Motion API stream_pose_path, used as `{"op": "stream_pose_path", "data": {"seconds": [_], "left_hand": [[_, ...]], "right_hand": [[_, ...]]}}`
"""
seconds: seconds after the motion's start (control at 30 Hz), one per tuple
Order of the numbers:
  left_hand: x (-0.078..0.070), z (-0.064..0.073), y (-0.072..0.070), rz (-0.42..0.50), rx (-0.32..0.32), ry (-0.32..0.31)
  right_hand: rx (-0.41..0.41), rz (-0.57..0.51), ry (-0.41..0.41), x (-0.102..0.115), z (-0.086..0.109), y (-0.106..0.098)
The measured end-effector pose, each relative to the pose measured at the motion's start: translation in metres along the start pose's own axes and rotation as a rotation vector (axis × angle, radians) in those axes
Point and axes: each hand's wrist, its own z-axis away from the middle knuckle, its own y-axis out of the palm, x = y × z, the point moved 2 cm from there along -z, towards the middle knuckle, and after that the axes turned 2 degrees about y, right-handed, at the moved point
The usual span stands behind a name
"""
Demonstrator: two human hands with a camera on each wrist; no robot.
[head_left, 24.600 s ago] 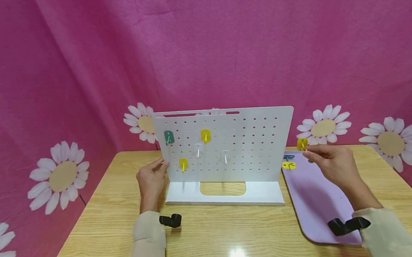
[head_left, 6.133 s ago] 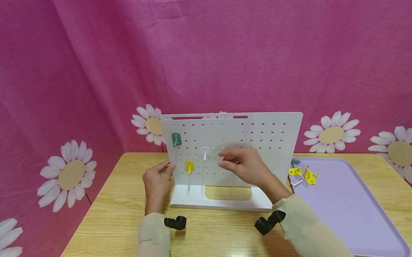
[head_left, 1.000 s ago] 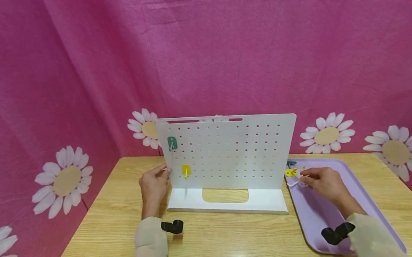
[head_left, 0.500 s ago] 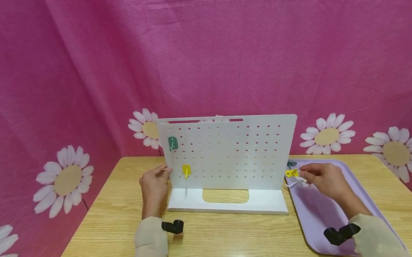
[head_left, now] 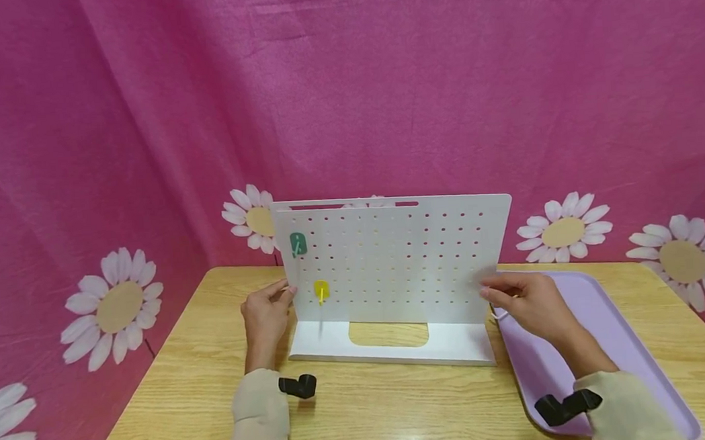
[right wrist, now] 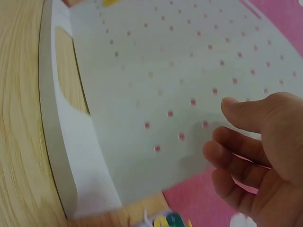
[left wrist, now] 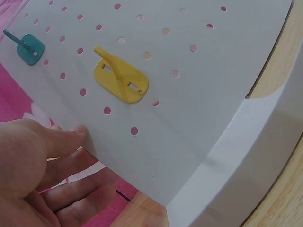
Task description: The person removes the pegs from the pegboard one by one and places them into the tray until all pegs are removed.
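A white pegboard (head_left: pixel 385 265) stands upright on its base. A green hook (head_left: pixel 298 243) sits near its upper left corner, and a yellow hook (head_left: pixel 322 289) hangs lower down. My left hand (head_left: pixel 265 319) pinches the board's left edge; in the left wrist view the thumb lies on the front face with the fingers behind. My right hand (head_left: pixel 533 303) is at the board's right edge, overlapping the tray. The right wrist view shows this hand (right wrist: pixel 265 156) empty, its fingers loosely bent in front of the holes.
A lilac tray (head_left: pixel 614 338) lies right of the board. Loose hooks, including a yellow one (right wrist: pixel 161 221) and a green one (right wrist: pixel 176 219), rest in it, mostly hidden by my right hand in the head view. A pink flowered cloth (head_left: pixel 381 97) hangs behind the wooden table (head_left: pixel 346 415).
The upper yellow hook and two white hooks have come off the board since the oldest frame. My right hand has just moved left from the hooks in the tray; my left stays put.
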Motion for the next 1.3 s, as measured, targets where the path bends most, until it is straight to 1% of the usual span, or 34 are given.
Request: {"op": "stream_pose_path", "data": {"seconds": [0.17,0.33,0.43,0.6,0.9,1.03,1.3], "left_hand": [[0.0,0.0,0.0,-0.007,-0.006,0.011],[0.001,-0.001,0.0,-0.008,-0.009,0.018],[0.002,-0.001,0.0,-0.003,-0.009,0.022],[0.002,-0.002,-0.001,0.001,-0.003,0.018],[0.001,-0.002,-0.002,0.016,0.006,0.014],[0.001,-0.003,-0.002,0.017,0.006,0.008],[0.003,-0.002,-0.002,0.011,-0.002,0.019]], "right_hand": [[0.029,-0.007,-0.03,0.016,-0.007,0.015],[0.065,-0.047,-0.047,0.031,-0.015,0.033],[0.085,-0.07,-0.071,0.039,-0.019,0.044],[0.121,-0.11,-0.113,0.05,-0.025,0.064],[0.168,-0.173,-0.15,0.066,-0.034,0.097],[0.188,-0.206,-0.154,0.072,-0.038,0.112],[0.249,-0.26,-0.143,0.088,-0.046,0.139]]}}
